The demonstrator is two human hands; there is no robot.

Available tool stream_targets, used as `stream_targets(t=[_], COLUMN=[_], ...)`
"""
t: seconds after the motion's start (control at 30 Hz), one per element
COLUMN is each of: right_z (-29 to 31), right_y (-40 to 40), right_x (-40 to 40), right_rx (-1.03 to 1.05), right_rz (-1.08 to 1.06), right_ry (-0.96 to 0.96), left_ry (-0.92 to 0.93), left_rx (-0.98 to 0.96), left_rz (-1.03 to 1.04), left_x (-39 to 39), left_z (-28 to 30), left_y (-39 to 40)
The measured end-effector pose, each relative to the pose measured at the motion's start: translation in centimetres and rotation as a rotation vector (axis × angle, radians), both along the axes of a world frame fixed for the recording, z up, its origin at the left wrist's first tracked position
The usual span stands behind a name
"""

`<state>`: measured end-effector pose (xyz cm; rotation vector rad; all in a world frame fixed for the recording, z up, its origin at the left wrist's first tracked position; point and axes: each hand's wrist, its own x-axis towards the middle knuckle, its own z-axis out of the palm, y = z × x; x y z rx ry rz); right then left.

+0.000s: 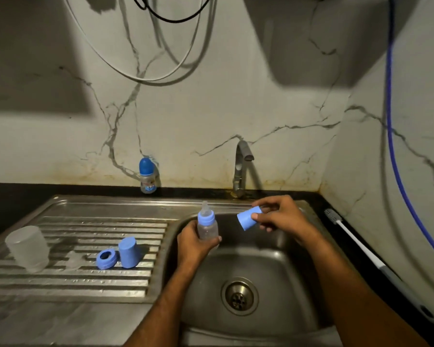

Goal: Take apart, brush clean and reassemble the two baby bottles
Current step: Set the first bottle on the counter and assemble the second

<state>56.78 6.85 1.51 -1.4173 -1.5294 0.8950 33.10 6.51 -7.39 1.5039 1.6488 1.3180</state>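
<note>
- The sink (281, 266) is the big steel bowl in the middle; everything here is told from it
- The left hand (194, 242) is over the sink's left side; its grip is closed round a clear baby bottle (207, 227); the bottle stands upright with its blue ring and see-through teat on top
- The right hand (282, 215) is over the back of the sink; its grip pinches a blue cap (248, 217) with thumb and fingers; the cap is tipped on its side, just beside the bottle but not touching it
- On the steel draining board (60, 284) left of the sink stands another blue cap (128, 252), open end down; a blue ring (107, 259) lies touching it; a frosted clear bottle body (28, 247) stands further left
- A second bottle (148, 176) with a dark blue cap stands on the dark desk (10, 201) behind the sink, against the wall
- The tap (241, 169) is at the back of the sink
- A white bottle brush (348, 240) lies on the desk right of the sink
</note>
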Motion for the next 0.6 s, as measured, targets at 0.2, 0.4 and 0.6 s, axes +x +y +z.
stream_targets(t=[0.2,0.4,0.6], right_z=[-3.6,-8.0,-5.2], right_y=[0.6,-0.2,0.3], right_x=[1.1,-0.1,-1.7], right_rx=[-0.214,-0.547,-0.318], right_rz=[-0.127,-0.278,-0.264], right_ry=[0.550,-0.326,-0.437], left_ry=[0.052,0.048,0.073], left_rx=[-0.028,-0.024,-0.026], left_rz=[-0.015,-0.045,-0.053], left_x=[-0.2,-0.2,0.2], left_z=[-1.0,-1.0,-0.8], left_y=[0.5,0.5,0.2])
